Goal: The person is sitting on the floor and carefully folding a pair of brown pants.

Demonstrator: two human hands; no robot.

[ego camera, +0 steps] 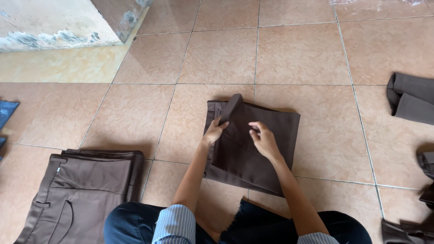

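A folded pair of dark brown trousers (275,135) lies on the tiled floor in front of me. My left hand (214,132) grips a raised fold of the fabric at the trousers' left edge. My right hand (263,140) rests on top of the folded fabric near its middle, fingers bent and pinching the cloth. Both forearms reach out from striped sleeves over my dark-clad knees.
A stack of lighter brown trousers (81,190) lies at the lower left. More dark folded garments (411,97) sit at the right edge, with others (413,226) at the lower right. A worn concrete wall base (58,22) stands at the upper left. A blue object (7,113) peeks in at far left.
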